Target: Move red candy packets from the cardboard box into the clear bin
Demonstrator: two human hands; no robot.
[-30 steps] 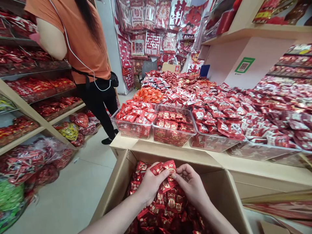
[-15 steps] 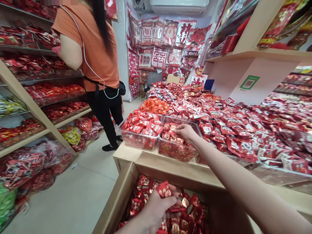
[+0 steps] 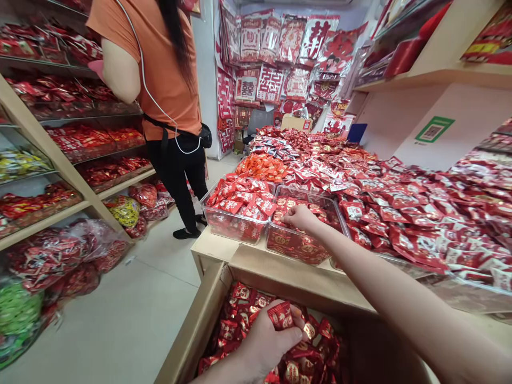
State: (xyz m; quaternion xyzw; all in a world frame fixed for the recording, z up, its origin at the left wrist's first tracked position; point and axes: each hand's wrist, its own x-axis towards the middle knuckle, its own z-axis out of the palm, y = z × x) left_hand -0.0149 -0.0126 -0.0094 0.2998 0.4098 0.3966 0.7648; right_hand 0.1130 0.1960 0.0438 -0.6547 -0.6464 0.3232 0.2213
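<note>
My left hand (image 3: 276,333) is curled around a small red wrapped packet (image 3: 281,316), over a cardboard box (image 3: 196,325) with many red and gold packets (image 3: 298,368) inside. My right hand (image 3: 301,217) reaches into a clear plastic bin (image 3: 298,249) of similar red packets on the display ledge. Its fingers are bent together over the packets at the bin's left side; what they hold, if anything, is hidden. Another clear bin (image 3: 236,223), heaped with brighter red packets, stands just left of it.
A person in an orange shirt (image 3: 166,69) stands at the left by shelves of red packets (image 3: 80,141). Heaped packets (image 3: 400,205) cover the display to the right. Bagged packets (image 3: 52,256) lie on the floor at left.
The view has shifted, moving the scene slightly. My right hand's fingers have bent in closer over the packets, toward the bin's left side. My left hand still holds its packet.
</note>
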